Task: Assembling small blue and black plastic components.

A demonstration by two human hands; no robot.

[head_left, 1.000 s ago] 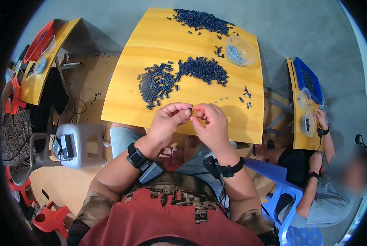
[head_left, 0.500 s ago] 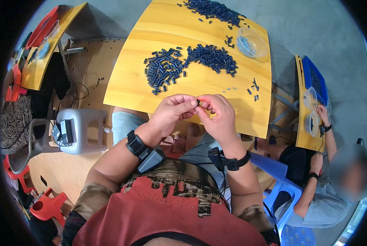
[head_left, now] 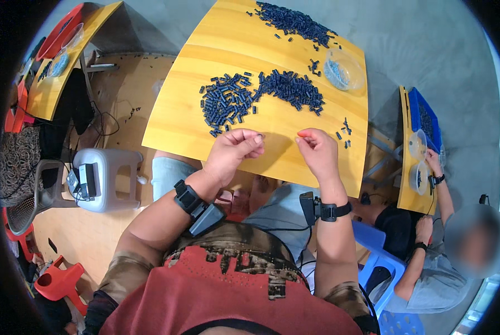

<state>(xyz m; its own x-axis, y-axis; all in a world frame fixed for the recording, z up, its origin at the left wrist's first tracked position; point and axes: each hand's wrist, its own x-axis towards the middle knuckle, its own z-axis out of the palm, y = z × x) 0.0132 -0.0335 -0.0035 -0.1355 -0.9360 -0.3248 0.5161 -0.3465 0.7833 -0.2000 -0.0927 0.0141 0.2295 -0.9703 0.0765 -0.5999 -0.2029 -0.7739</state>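
Observation:
My left hand (head_left: pixel 234 155) is over the table's near edge, thumb and forefinger pinched together; whatever they hold is too small to make out. A short way to its right, my right hand (head_left: pixel 320 154) also has thumb and fingertips pressed together, and its contents cannot be seen. Beyond my left hand lies a loose pile of small black cylindrical pieces (head_left: pixel 226 100), touching a denser heap of dark pieces (head_left: pixel 292 90). Several small black parts (head_left: pixel 346 127) lie scattered to the right of my right hand.
The yellow wooden table (head_left: pixel 177 111) carries another dark heap (head_left: pixel 294 21) at its far side and a clear bowl (head_left: pixel 345 71) with light-blue bits. At right, a co-worker's hand (head_left: pixel 433 161) is by clear tubs and a blue tray (head_left: pixel 426 117). A grey stool (head_left: pixel 107 178) stands left.
My hands were together at a small black piece; now they are apart. The right hand has moved right, while the left stays nearly in place, still pinched.

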